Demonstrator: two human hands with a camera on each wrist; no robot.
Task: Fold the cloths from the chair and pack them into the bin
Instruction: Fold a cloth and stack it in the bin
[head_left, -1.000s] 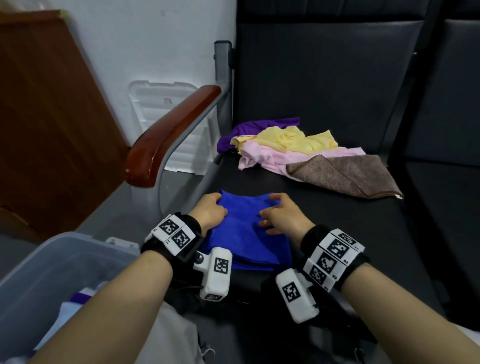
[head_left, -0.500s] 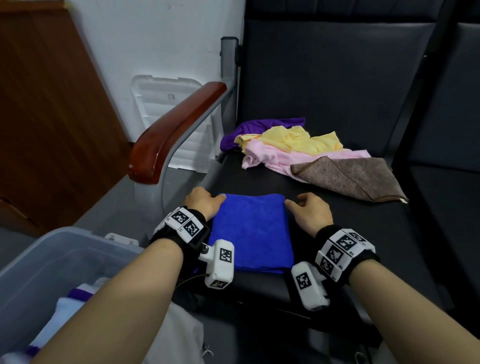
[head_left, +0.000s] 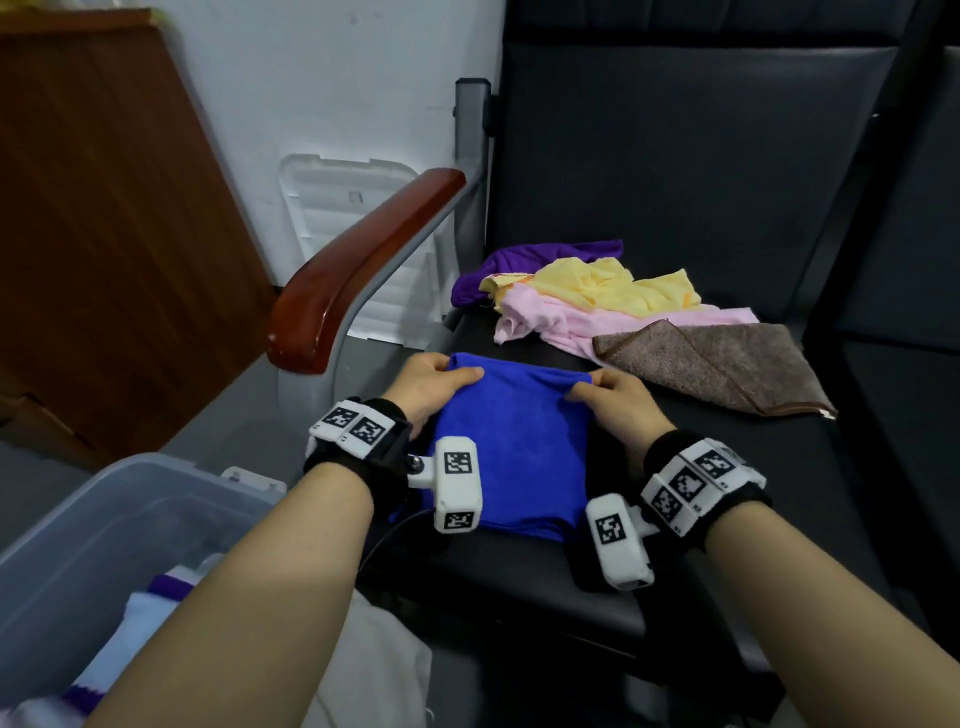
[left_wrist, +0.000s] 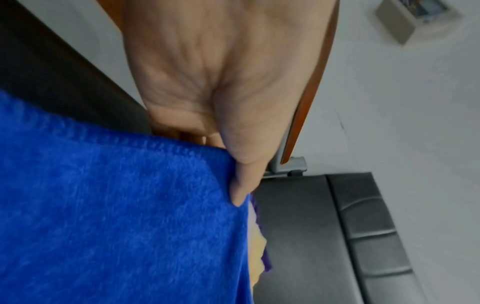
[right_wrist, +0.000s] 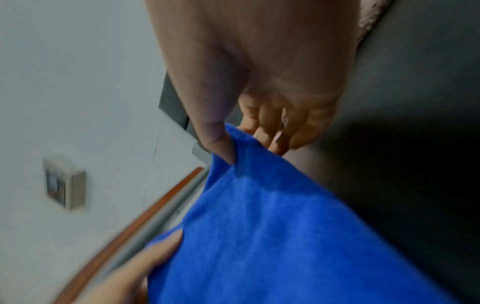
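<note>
Blue cloth (head_left: 511, 447) sits folded on the near part of the chair seat (head_left: 691, 483), roughly rectangular, long axis running near-to-far. Both hands are on its far edge. Left hand (head_left: 427, 387) has the far-left corner: thumb on top, fingers (left_wrist: 192, 136) curled under, clamped on the cloth. Right hand (head_left: 613, 402) has the far-right corner, thumb and fingers (right_wrist: 275, 137) pinching the cloth between them. That far edge is raised slightly off the seat; the near edge lies flat at the seat front, between the two wrists.

Key relation: the bin (head_left: 124, 499) is low and near-left, beside the left forearm, past the wooden armrest (head_left: 358, 265). The cloth lies straight ahead of both hands and the bin is off to the left, so the left hand is nearer to it. My read: either one more fold, far edge pulled toward the near edge across the long axis, or lift and swing left into the bin. Can't tell which from here.

Bin already holds some white and purple fabric (head_left: 156, 613), so it's partly packed. Still unfolded at the far side of the seat: purple cloth (head_left: 519, 260), yellow cloth (head_left: 608, 286), pink cloth (head_left: 582, 325), and a brown cloth (head_left: 722, 364) just right of the right hand. Plenty left to do.

Risk: the corner-only grip may let the fold sag open on the lift.
</note>
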